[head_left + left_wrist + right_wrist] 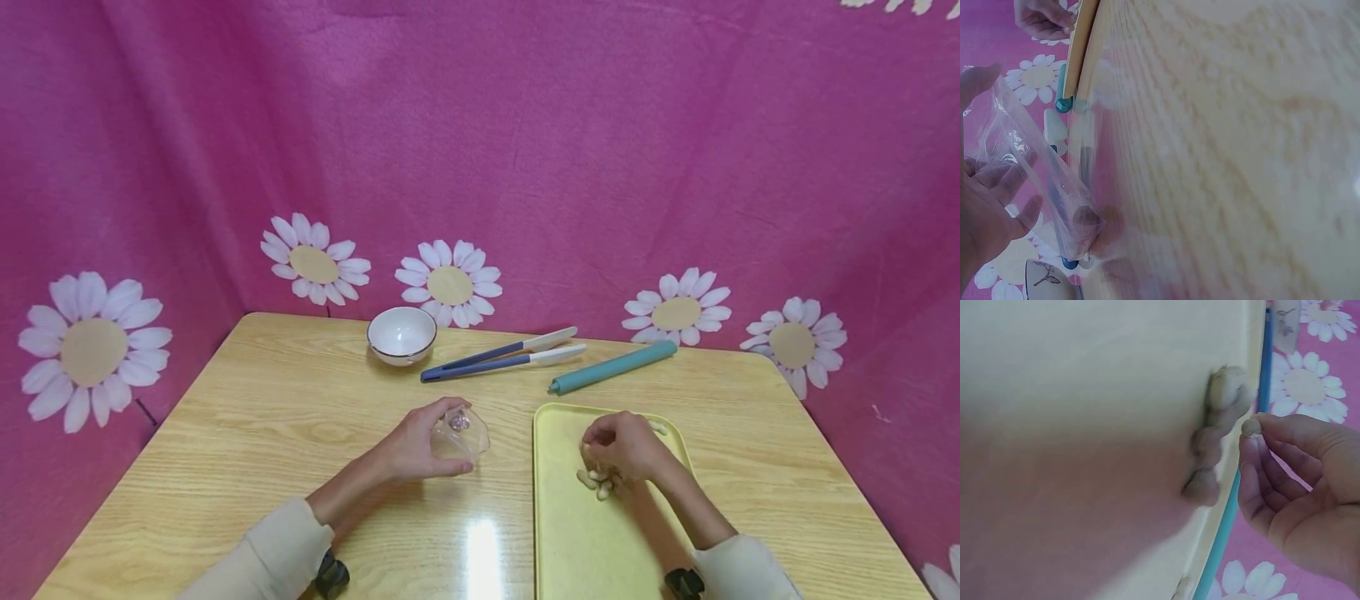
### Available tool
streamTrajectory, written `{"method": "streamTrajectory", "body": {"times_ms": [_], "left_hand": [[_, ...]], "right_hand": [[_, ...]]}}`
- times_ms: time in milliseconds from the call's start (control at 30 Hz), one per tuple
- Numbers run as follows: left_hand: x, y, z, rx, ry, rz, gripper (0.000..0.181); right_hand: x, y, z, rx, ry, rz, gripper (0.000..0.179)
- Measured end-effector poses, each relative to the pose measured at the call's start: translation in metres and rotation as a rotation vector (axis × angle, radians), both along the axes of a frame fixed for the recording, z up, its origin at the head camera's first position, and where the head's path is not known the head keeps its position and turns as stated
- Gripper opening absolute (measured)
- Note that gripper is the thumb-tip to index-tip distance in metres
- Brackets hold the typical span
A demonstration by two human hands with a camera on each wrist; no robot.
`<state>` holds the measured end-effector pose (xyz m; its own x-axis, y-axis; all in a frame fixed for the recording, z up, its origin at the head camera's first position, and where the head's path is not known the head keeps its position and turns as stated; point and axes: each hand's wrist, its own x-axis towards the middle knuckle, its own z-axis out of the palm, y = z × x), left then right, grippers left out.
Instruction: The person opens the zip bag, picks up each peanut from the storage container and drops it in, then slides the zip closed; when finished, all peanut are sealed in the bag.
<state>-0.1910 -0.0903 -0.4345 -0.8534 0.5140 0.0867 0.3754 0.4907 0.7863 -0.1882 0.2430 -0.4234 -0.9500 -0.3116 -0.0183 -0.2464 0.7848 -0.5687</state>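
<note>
Sleeves (273, 546): pale, low over tabletop (247, 400).
L hand (412, 447): thumb + fingers spread wide, gripping clear container (467, 437), L of yellow tray (566, 533).
R hand (628, 448): pinching 1 peanut (1251, 429) over tray.
Other peanuts (603, 491): small pile on tray, 1 nr its far R corner.
Far edge, L to R: bowl (402, 333), tongs (506, 364), teal rod (615, 367).

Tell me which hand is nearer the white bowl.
Left. The left hand, holding a clear plastic bag, is in front of the white bowl; the right hand, pinching a peanut over the yellow tray, is farther to the right.
</note>
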Motion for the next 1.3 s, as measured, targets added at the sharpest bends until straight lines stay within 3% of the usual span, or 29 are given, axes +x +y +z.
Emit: {"method": "streamTrajectory", "body": {"times_ms": [333, 567, 733, 1067, 1300], "left_hand": [[-0.001, 0.002, -0.002, -0.006, 0.015, -0.006, 0.079], [-0.001, 0.002, -0.002, 0.006, 0.008, -0.007, 0.079], [0.001, 0.003, -0.001, 0.006, -0.015, -0.009, 0.079], [0.0, 0.002, -0.003, 0.009, -0.016, -0.014, 0.077], [0.0, 0.002, -0.003, 0.008, -0.008, -0.001, 0.077]], "right_hand": [[-0.001, -0.032, 0.015, -0.272, 0.046, 0.08, 0.009], [0.001, -0.074, 0.017, -0.52, -0.026, 0.118, 0.01], [0.003, -0.094, 0.014, -0.615, -0.043, 0.134, 0.011], [0.01, -0.106, 0.011, -0.612, -0.111, 0.183, 0.022], [0.01, -0.09, 0.019, -0.575, -0.1, 0.14, 0.019]]}}
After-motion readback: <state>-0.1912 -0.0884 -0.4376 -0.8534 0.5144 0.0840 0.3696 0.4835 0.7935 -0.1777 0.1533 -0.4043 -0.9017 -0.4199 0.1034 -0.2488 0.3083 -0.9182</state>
